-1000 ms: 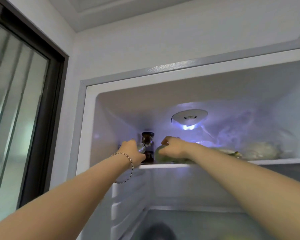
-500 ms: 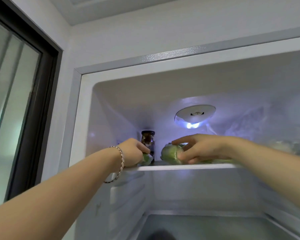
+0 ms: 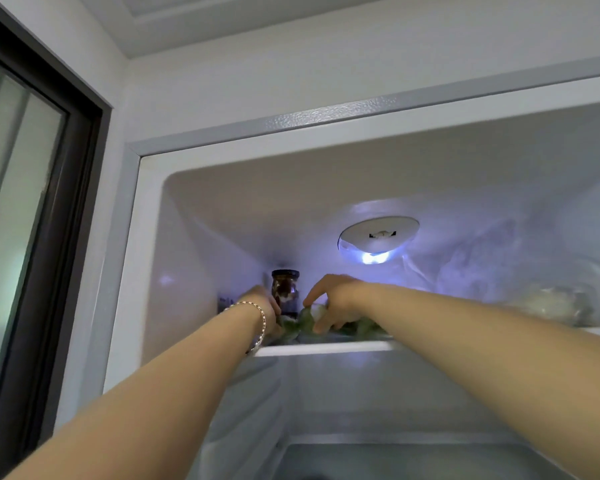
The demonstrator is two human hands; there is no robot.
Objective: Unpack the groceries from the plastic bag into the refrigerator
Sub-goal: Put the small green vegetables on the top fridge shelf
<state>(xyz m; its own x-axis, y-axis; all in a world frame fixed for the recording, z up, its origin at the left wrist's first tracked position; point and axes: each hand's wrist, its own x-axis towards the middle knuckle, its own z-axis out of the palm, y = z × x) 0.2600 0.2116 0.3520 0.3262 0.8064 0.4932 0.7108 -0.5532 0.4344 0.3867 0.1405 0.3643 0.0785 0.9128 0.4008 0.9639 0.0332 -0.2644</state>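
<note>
Both my arms reach up to the top shelf [image 3: 326,348] of the open refrigerator. My left hand [image 3: 262,308], with a bracelet on the wrist, rests at the left end of a pack of green vegetables [image 3: 300,325] lying on the shelf; its fingers are hidden behind the hand. My right hand [image 3: 333,301] has its fingers curled down over the green vegetables near the middle. The image is blurred around the hands. The plastic bag is out of view.
A dark-lidded glass jar [image 3: 285,292] stands at the back left of the shelf, just behind my hands. A clear bag with pale food [image 3: 551,303] lies at the right of the shelf. A round lamp [image 3: 378,239] glows on the back wall. A dark-framed window [image 3: 49,237] is at the left.
Both hands have pushed the green vegetables further back on the shelf, toward the jar. My head has come closer and tilted, so the shelf looks higher.
</note>
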